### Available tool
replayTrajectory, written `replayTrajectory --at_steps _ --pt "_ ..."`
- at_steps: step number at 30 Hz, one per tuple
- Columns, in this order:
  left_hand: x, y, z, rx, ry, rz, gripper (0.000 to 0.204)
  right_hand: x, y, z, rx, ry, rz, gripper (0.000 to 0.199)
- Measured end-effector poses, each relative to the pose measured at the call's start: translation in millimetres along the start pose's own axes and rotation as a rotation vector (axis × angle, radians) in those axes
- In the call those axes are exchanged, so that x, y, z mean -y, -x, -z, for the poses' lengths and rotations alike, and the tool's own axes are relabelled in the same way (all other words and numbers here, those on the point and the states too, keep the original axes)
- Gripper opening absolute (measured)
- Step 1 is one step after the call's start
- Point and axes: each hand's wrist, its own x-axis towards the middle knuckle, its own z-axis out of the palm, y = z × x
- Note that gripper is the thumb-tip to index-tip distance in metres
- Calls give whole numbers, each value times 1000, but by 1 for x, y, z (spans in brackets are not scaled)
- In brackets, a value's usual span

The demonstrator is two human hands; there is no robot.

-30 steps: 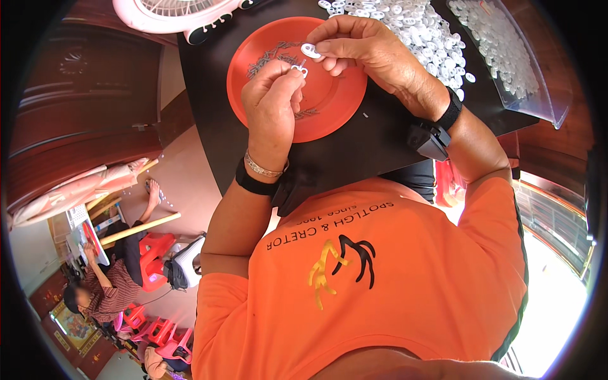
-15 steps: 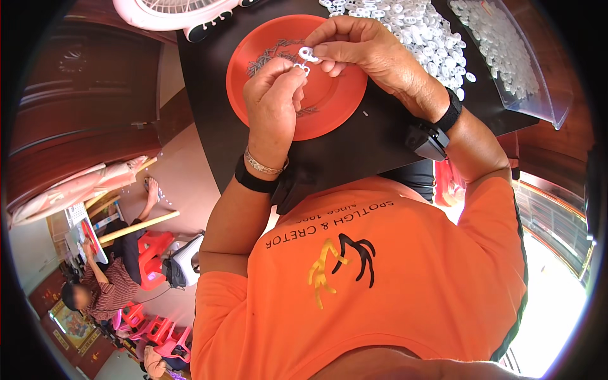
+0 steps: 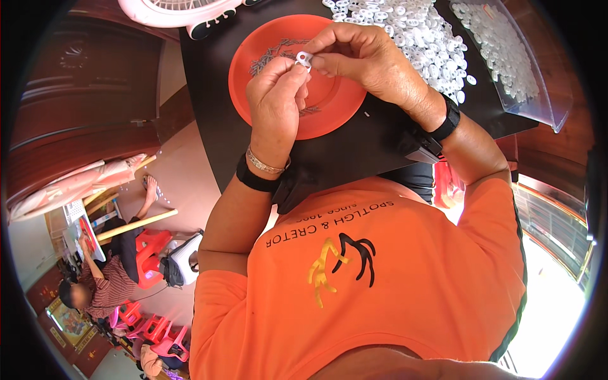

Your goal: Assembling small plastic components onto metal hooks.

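Over a round red plastic plate point(image 3: 345, 109), both hands meet at fingertip height. My left hand point(image 3: 273, 95) pinches a small white plastic piece, most of it covered by thumb and forefinger. Between thumb and index finger, my right hand point(image 3: 367, 57) grips a white oval plastic piece point(image 3: 304, 59) with holes in it. The two white pieces are against each other; whether they are joined I cannot tell. Thin grey pins point(image 3: 266, 62) lie scattered on the plate, partly behind my left hand.
A heap of white oval pieces point(image 3: 437, 57) lies right of the plate on the black table point(image 3: 212, 95). Beyond it stands a clear bin point(image 3: 506, 63) of whitish pieces. A pale pink fan point(image 3: 180, 18) is at the far left edge. Another person point(image 3: 114, 288) sits off left by red stools point(image 3: 149, 259).
The two white pieces, apart with a thin link between them before, are now brought together. My right hand has come slightly lower and the oval piece has turned.
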Motion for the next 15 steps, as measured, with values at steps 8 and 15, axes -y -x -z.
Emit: replayTrajectory --at_steps 8,15 --pt "2 2 -2 -17 127 14 16 4 3 -7 15 49 83 22" --pt "2 4 -3 -40 184 -2 17 5 3 -7 26 162 201 25"
